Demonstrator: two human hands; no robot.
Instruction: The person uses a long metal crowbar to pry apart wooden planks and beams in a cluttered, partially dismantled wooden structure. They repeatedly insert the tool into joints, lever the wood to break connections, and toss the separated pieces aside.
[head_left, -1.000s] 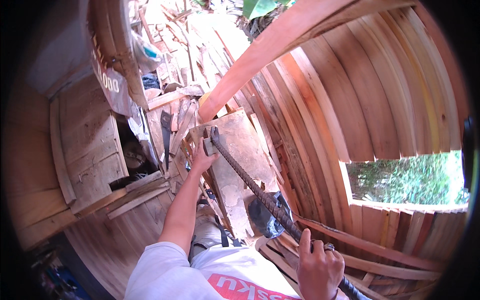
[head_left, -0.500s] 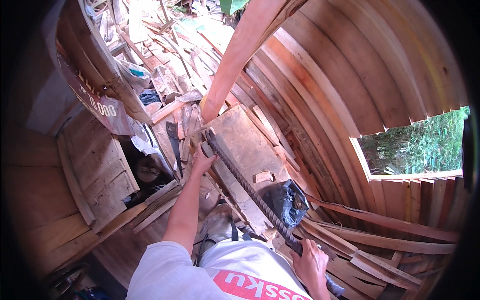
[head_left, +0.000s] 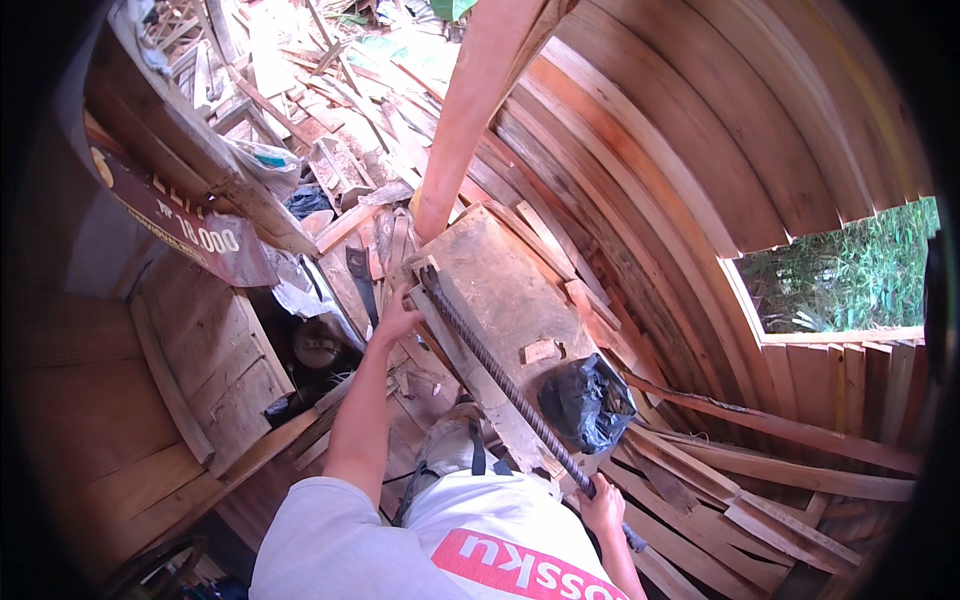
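A long dark rod with spiral ribs (head_left: pixel 505 390) slants from the far end of the workbench down toward my body. My right hand (head_left: pixel 603 505) is wrapped round it near its lower end, and a short grey tip sticks out beyond the hand. The rod lies along a narrow wooden plank (head_left: pixel 470 372) at the bench's left edge. My left hand (head_left: pixel 400 314) grips the left side of this plank near its far end, thumb on top; part of its fingers is hidden. Left of that hand rests a dark, flat tool like a handsaw (head_left: pixel 359 268).
The wooden bench top (head_left: pixel 490 265) bears a small wood block (head_left: pixel 541 350) and a black plastic bag (head_left: pixel 590 402). A wooden post (head_left: pixel 470 120) rises at its far end. Loose boards (head_left: pixel 700 475) lie at right; scraps cover the far ground. A sign (head_left: pixel 185 220) hangs at left.
My right hand and the rod's lower end have moved up and left, nearer the bench. My left hand stays at the plank's far end. The whole view has shifted slightly.
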